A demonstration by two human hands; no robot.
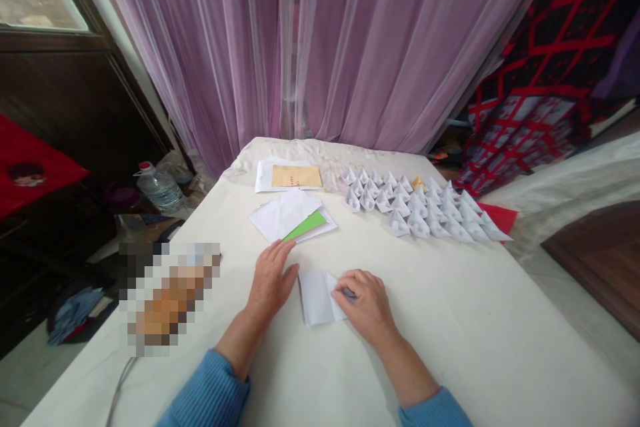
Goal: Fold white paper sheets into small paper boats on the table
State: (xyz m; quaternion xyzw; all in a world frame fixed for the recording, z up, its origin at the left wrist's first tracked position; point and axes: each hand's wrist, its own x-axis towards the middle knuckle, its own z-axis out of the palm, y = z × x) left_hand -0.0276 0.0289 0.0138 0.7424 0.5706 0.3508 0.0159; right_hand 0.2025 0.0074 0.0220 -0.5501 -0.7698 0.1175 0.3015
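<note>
Right hand (364,302): you are pinching the right side of the small white paper (315,301) between thumb and fingers; I cannot tell what the dark patch (349,294) under the fingertips is.
Left hand (273,277): you are holding nothing in it; it is lying palm down, thumb spread from the fingers and just beside the paper's left edge.
White paper: it is lying on the tablecloth (465,347) between your hands.
Green sheet (307,225): it is showing among loose white sheets (285,210), just beyond your left fingertips.
Folded paper pieces (419,224): they are standing in rows beyond your right hand, a yellow piece (418,183) among them.
Fold: you are probably working a crease, so be matching edges before pressing, steadying the paper with your left fingers and running your right thumb firmly along the line.
</note>
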